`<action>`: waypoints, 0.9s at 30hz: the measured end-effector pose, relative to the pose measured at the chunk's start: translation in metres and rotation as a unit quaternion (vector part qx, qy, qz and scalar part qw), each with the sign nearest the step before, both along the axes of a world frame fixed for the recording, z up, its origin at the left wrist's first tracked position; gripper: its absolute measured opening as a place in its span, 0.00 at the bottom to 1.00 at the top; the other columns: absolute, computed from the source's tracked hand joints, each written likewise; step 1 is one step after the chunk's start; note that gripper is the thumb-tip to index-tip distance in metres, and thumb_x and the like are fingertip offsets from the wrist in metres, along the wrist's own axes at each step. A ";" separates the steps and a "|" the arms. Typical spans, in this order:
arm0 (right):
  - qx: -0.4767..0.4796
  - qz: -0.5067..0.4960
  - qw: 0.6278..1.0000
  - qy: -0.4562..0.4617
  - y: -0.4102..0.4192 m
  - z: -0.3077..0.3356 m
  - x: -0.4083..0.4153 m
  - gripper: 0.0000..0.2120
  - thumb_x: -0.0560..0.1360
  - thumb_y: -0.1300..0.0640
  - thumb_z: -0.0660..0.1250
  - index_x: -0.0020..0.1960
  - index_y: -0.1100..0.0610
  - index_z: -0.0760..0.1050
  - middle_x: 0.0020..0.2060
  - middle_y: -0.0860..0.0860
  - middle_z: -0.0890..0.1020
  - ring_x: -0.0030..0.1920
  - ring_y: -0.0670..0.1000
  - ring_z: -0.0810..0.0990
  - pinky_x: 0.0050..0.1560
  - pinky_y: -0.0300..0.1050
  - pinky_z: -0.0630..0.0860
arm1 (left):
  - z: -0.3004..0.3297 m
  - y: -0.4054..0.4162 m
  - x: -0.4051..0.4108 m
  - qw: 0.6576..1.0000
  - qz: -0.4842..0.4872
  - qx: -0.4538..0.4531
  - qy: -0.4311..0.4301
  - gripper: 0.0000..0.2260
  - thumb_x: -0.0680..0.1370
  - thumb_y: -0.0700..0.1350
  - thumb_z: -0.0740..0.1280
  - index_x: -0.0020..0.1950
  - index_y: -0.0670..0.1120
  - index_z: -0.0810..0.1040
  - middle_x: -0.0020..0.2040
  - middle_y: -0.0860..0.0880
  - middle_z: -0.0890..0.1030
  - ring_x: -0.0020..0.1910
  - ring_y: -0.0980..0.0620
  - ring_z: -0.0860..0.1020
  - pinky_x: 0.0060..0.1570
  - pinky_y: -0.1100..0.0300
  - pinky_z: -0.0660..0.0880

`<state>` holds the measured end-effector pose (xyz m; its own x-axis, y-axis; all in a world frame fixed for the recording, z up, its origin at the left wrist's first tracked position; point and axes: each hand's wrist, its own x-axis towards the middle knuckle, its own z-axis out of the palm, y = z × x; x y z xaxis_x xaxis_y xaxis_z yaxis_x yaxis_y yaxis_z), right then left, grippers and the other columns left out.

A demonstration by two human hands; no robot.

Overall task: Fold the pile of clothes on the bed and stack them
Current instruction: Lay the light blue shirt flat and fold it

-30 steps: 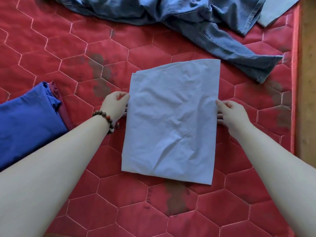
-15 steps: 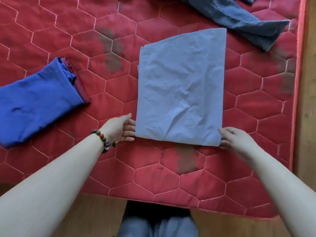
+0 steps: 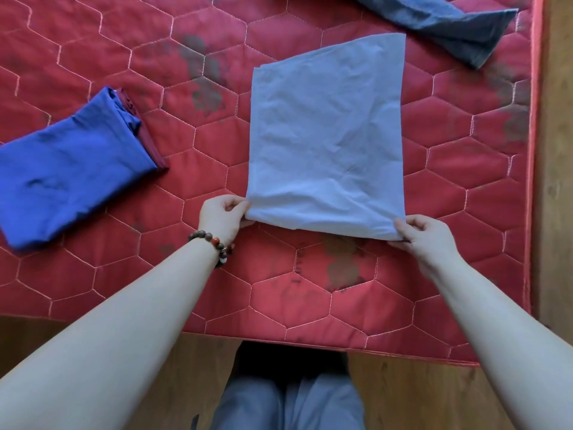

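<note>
The folded light-blue garment (image 3: 328, 144), lying mid-quilt on the red quilted bed cover (image 3: 108, 41), is being pinched at its near corners by the left hand (image 3: 221, 217) & right hand (image 3: 426, 235). A folded royal-blue garment (image 3: 68, 169) is lying to the left atop sth maroon; denim jeans (image 3: 459, 29) are lying at the far right, well apart.

Bare arms, a bead bracelet, grey-blue trousers

Both forearms are bare, with no sleeves in view. The left wrist wears a bracelet (image 3: 215, 245) of round brown beads with one red and one white bead. Grey-blue trousers (image 3: 288, 405) cover the legs below.
</note>
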<state>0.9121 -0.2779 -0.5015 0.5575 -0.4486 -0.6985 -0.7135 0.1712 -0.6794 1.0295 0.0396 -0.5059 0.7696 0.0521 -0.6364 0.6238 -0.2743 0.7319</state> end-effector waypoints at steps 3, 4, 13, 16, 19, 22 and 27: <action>0.024 -0.005 1.000 -0.005 0.002 0.001 -0.006 0.03 0.78 0.63 0.65 0.47 0.58 0.78 0.43 0.56 0.83 0.45 0.50 0.82 0.40 0.38 0.81 | -0.001 0.004 -0.012 0.998 0.034 -0.052 0.032 0.03 0.76 0.33 0.68 0.48 0.40 0.78 0.43 0.40 0.82 0.43 0.49 0.82 0.41 0.62 0.81; 0.033 -0.009 0.999 -0.008 0.003 0.002 -0.008 0.03 0.78 0.63 0.66 0.48 0.58 0.78 0.44 0.55 0.83 0.45 0.49 0.82 0.41 0.38 0.81 | -0.002 0.004 -0.016 0.998 0.023 -0.053 0.037 0.05 0.76 0.33 0.69 0.47 0.41 0.77 0.42 0.42 0.82 0.42 0.50 0.82 0.40 0.63 0.80; -0.061 -0.004 0.998 -0.033 0.003 0.005 -0.006 0.07 0.77 0.66 0.66 0.41 0.59 0.78 0.36 0.55 0.80 0.34 0.50 0.79 0.35 0.35 0.79 | 0.005 0.008 -0.005 0.999 -0.037 0.005 0.003 0.07 0.75 0.33 0.69 0.39 0.42 0.76 0.40 0.39 0.83 0.33 0.49 0.83 0.35 0.61 0.81; -0.065 0.031 0.997 0.010 0.007 -0.003 -0.010 0.07 0.76 0.65 0.67 0.40 0.57 0.78 0.37 0.57 0.80 0.35 0.52 0.79 0.37 0.38 0.80 | 0.007 0.011 -0.010 0.996 -0.074 0.055 -0.008 0.05 0.75 0.35 0.70 0.40 0.42 0.77 0.44 0.35 0.83 0.35 0.46 0.84 0.39 0.59 0.81; -0.130 0.062 0.988 0.048 0.002 -0.005 -0.005 0.03 0.74 0.58 0.71 0.41 0.54 0.79 0.39 0.53 0.81 0.39 0.53 0.79 0.44 0.47 0.78 | 0.006 0.017 -0.006 0.984 -0.108 0.134 -0.041 0.02 0.75 0.44 0.71 0.43 0.47 0.80 0.42 0.46 0.84 0.42 0.46 0.83 0.49 0.51 0.80; -0.180 0.035 0.981 0.062 -0.003 -0.001 0.011 0.10 0.71 0.48 0.73 0.47 0.51 0.76 0.44 0.50 0.80 0.43 0.52 0.80 0.46 0.49 0.78 | 0.006 0.012 0.008 0.987 -0.097 0.123 -0.038 0.05 0.75 0.50 0.70 0.50 0.52 0.79 0.47 0.54 0.82 0.50 0.50 0.81 0.54 0.52 0.77; -0.191 0.113 0.970 0.095 0.014 -0.004 0.045 0.20 0.77 0.44 0.59 0.32 0.53 0.60 0.29 0.48 0.63 0.31 0.50 0.62 0.30 0.46 0.58 | 0.005 -0.015 0.028 0.985 -0.133 0.110 0.030 0.18 0.74 0.60 0.60 0.33 0.50 0.63 0.32 0.50 0.64 0.33 0.49 0.62 0.35 0.56 0.59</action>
<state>0.9576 -0.2636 -0.5059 0.5491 -0.5770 -0.6046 -0.8221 -0.2428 -0.5149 1.0573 0.0249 -0.5011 0.7359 -0.0058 -0.6771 0.5484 -0.5814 0.6010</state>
